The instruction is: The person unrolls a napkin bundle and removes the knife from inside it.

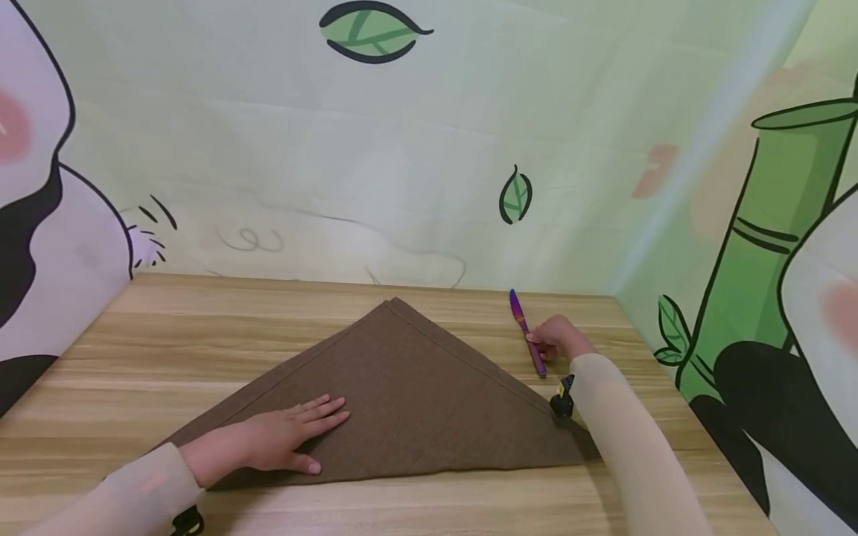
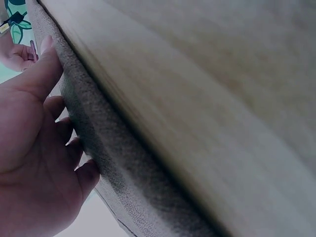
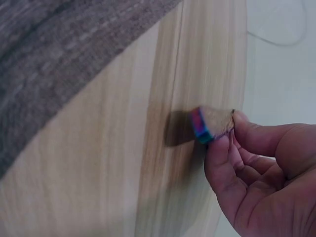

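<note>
A brown cloth napkin (image 1: 415, 402), folded to a triangle, lies on the table with its peak pointing to the back. My left hand (image 1: 288, 435) rests on its left part, fingers spread fairly straight. Seen from the left wrist, the fingers (image 2: 64, 128) lie along the cloth (image 2: 113, 133). At the right, beyond the napkin's sloping edge, my right hand (image 1: 556, 339) pinches a shiny purple-blue table knife (image 1: 519, 313) by its handle, the blade pointing to the back. The right wrist view shows the knife's handle end (image 3: 200, 126) between thumb and fingers.
The wooden table (image 1: 335, 510) meets a printed backdrop (image 1: 402, 149) along its back edge. Panda, leaf and bamboo (image 1: 771, 260) pictures cover the side walls. Dark wrist devices (image 1: 561, 398) sit at both cuffs.
</note>
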Tool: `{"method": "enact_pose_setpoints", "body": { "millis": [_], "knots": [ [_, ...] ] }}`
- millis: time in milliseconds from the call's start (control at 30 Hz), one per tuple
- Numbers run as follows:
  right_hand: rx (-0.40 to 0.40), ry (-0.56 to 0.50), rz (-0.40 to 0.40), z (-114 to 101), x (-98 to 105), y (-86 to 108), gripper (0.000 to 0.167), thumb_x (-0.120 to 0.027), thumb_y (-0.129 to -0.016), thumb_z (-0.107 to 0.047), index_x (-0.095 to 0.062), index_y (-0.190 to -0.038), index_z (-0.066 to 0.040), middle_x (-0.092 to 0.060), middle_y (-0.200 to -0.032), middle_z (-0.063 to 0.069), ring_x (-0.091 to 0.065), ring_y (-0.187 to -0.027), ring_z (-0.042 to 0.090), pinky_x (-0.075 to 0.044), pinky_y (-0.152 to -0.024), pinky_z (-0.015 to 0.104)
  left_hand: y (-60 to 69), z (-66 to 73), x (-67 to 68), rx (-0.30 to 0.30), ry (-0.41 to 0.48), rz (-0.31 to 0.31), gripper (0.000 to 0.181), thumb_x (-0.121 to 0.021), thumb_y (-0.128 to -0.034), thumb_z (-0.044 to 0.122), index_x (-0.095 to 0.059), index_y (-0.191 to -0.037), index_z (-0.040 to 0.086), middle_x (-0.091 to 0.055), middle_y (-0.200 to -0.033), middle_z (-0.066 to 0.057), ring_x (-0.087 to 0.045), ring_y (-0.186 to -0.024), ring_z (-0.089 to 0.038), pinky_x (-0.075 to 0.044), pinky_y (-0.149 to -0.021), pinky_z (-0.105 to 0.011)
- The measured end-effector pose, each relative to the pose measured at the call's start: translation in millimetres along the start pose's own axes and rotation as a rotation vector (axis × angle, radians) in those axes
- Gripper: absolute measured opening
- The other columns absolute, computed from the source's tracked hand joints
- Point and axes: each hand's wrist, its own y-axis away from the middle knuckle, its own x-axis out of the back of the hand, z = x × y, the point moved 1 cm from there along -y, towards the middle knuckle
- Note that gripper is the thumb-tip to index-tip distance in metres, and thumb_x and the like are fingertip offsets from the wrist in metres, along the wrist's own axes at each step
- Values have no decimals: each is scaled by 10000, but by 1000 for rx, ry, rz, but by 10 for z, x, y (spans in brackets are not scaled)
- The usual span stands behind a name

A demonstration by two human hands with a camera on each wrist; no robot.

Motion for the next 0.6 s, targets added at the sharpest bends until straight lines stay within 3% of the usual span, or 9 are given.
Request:
{"method": "enact_pose_setpoints", "body": {
  "millis": [100, 200, 333, 433, 600],
  "knots": [
    [-14, 42, 33, -12, -8, -51, 194, -617, -985, -18, -606, -791, -24, -558, -626, -17, -541, -544, 71, -513, -531, 199, 1, -5, -5, -6, -9, 10, 786, -666, -949, 453, -385, -1573, 67, -337, -1649, -233, -318, -1511, -496, -385, -1174, -567],
    [-17, 104, 51, 73, 9, -273, 143, -657, -955, -8, -657, -822, 45, -614, -637, 42, -583, -533, 110, -553, -549, 248, 1, -6, -8, -7, -14, 14, 782, -665, -950, 454, -388, -1572, 69, -342, -1647, -229, -323, -1510, -491, -390, -1173, -561],
    [21, 159, 23, 398, 84, -913, 186, -759, -903, -66, -695, -841, 97, -704, -718, 160, -670, -576, 207, -608, -599, 338, 1, -5, -11, -2, -11, 10, 780, -664, -951, 455, -387, -1573, 72, -341, -1649, -224, -321, -1513, -487, -390, -1173, -559],
    [53, 172, 36, 679, 118, -1439, 188, -762, -900, -74, -704, -789, 66, -718, -721, 168, -704, -604, 242, -615, -591, 363, 3, -3, -11, 1, -8, 9, 780, -665, -951, 454, -387, -1573, 74, -340, -1650, -223, -320, -1513, -486, -392, -1173, -558],
    [41, 204, 107, 906, 108, -1863, 195, -716, -934, -74, -715, -765, 24, -717, -702, 114, -723, -626, 230, -623, -614, 362, 8, 4, -1, 0, -2, 9, 779, -665, -953, 451, -386, -1574, 73, -339, -1650, -228, -319, -1513, -488, -391, -1171, -564]
  ]
}}
